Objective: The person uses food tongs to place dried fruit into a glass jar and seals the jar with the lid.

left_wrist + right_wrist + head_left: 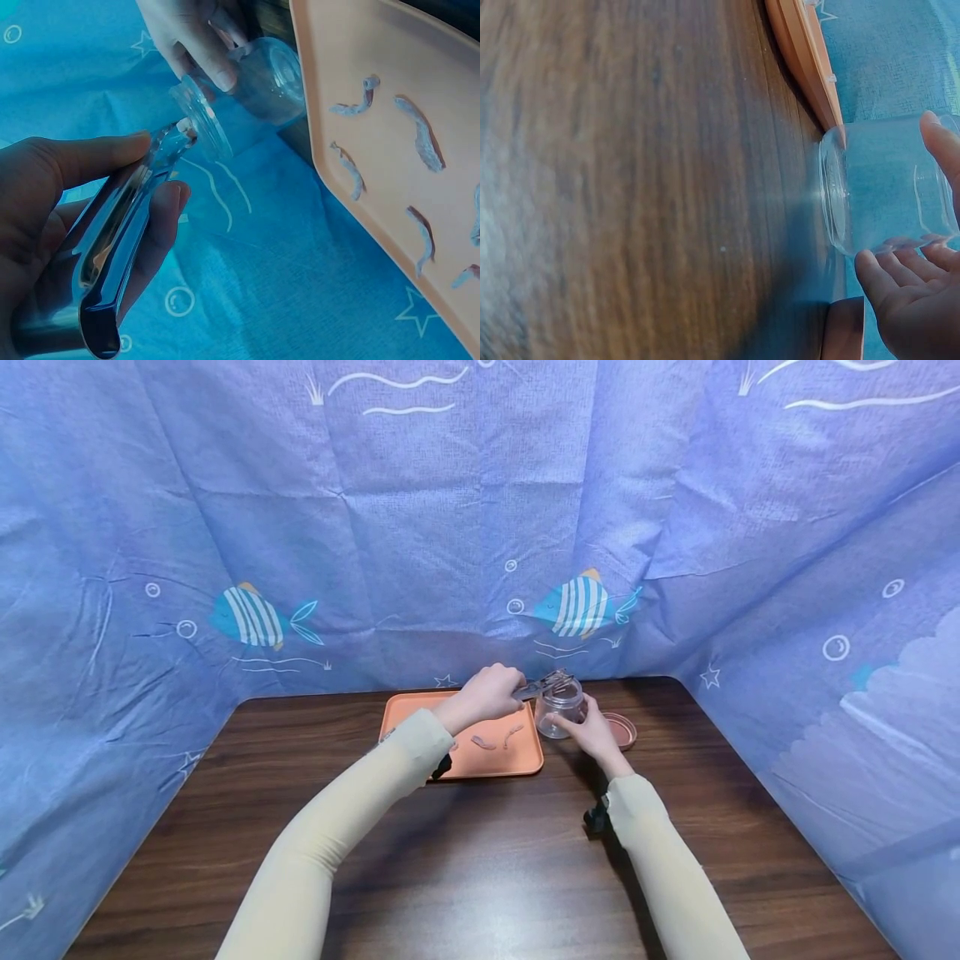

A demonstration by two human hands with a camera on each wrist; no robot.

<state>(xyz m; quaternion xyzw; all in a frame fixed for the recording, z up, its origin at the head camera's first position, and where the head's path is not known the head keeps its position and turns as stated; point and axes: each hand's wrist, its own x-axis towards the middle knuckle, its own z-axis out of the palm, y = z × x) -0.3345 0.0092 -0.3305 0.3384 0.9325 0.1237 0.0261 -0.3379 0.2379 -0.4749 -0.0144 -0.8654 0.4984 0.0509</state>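
Note:
My left hand (491, 692) grips metal tongs (112, 251), thumb on one arm and fingers on the other. Between the tong tips, at the mouth of a clear jar (885, 180), a small whitish piece (185, 127) shows. The jar stands upright and uncapped on the table, its inside partly hidden by reflections. Around its side curl the thumb and fingers of my right hand (922, 315), steadying it. Left of the jar lies an orange tray (480, 768) with several thin, curled, greyish-pink strips (420, 135) spread over it.
A round reddish-brown lid (621, 731) lies on the table just right of the jar. The dark wooden table (487, 868) extends toward me. Behind it and along the sides hangs a blue fish-patterned curtain (420, 552), close to the tray and jar.

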